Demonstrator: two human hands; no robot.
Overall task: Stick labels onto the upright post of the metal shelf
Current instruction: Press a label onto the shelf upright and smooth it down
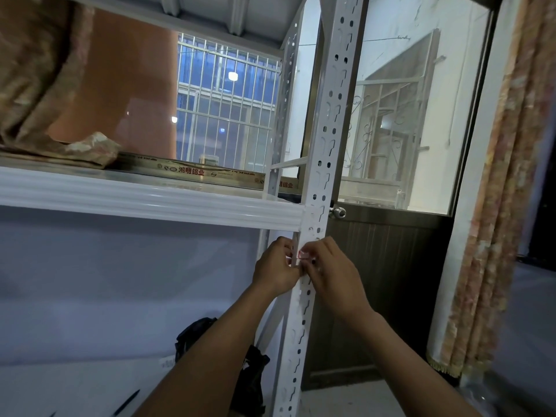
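Note:
The white perforated upright post (326,145) of the metal shelf runs from top to bottom in the middle of the view. Just below the shelf board's front edge, a small white label with red print (301,255) lies against the post. My left hand (275,267) pinches its left side, fingers curled at the post's left edge. My right hand (329,273) holds its right side with thumb and fingertips pressed at the post's face. Most of the label is hidden by my fingers.
The white shelf board (135,197) stretches left, with folded cloth (75,149) on it. A black bag (249,377) and a pen (126,403) lie on the lower board. A door with a knob (338,212) stands right of the post, a patterned curtain (493,206) farther right.

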